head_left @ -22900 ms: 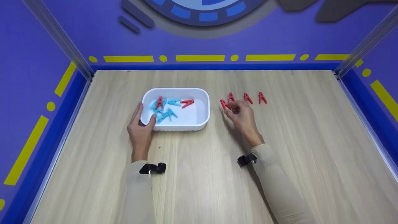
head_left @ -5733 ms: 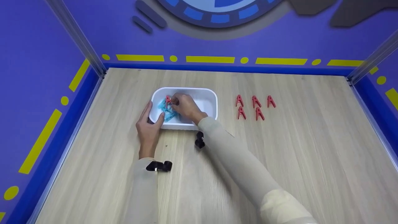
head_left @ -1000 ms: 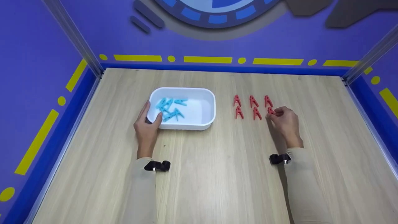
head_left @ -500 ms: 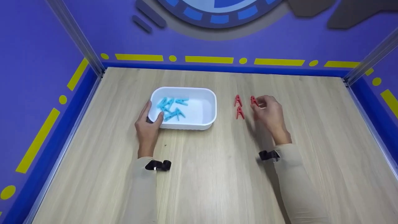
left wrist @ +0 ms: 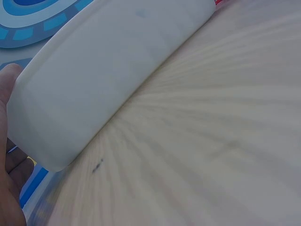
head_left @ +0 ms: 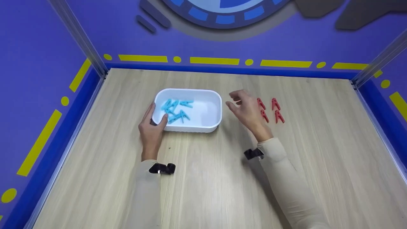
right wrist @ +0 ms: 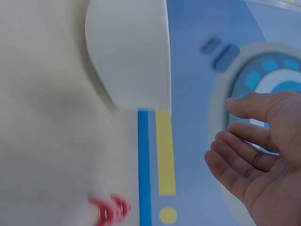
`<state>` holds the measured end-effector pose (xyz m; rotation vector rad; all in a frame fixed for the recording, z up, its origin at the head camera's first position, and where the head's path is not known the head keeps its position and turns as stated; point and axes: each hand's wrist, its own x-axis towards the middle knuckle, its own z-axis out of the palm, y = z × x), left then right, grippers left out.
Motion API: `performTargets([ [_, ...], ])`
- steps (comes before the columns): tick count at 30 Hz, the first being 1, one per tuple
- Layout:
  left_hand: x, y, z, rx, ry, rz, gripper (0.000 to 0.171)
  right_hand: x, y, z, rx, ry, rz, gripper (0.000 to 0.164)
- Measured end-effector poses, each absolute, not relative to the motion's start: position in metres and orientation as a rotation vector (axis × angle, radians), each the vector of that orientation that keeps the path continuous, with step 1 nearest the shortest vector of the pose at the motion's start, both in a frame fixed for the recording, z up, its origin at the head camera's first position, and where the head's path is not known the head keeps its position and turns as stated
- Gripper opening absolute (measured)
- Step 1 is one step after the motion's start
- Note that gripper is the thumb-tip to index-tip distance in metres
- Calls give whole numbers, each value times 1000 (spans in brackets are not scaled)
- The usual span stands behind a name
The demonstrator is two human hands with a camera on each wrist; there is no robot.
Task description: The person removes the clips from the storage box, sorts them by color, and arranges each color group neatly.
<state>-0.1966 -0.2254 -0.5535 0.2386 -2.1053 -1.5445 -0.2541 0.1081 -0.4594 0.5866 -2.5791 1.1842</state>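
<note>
In the head view, my left hand grips the left end of a white plastic tray, thumb over the rim and fingers along the outside. Several light-blue clothespins lie jumbled in the tray's left half. My right hand holds nothing; it hovers between the tray and the red clothespins, fingers loosely bent and apart from the thumb. Four-cornered rows of red pins show to its right, and the hand covers the spot where the leftmost ones lay. The right wrist view shows the bare palm and blurred red pins.
A light wood-grain table carries everything. Purple-blue panels with yellow dashes stand behind and at both sides. Black wrist cameras are strapped over the beige sleeves.
Red clothespins have gone from the tray to two rows on the table. Over the last second my right hand has left the rightmost red pin and moved left toward the tray. Left hand stays.
</note>
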Motion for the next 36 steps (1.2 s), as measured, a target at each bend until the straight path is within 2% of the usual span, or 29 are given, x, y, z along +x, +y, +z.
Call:
performTargets([
  [11,-197,-225,-553,236,-2103,-1528,70,-253,51,-464,760,-2635,1194,30],
  [22,-196,-224,-553,214,-2072,-1554,69,-255,4,-487,956,-2702,1252,30],
  [36,-196,-224,-554,224,-2105,-1518,68,-273,-24,-495,971,-2949,1153,35],
])
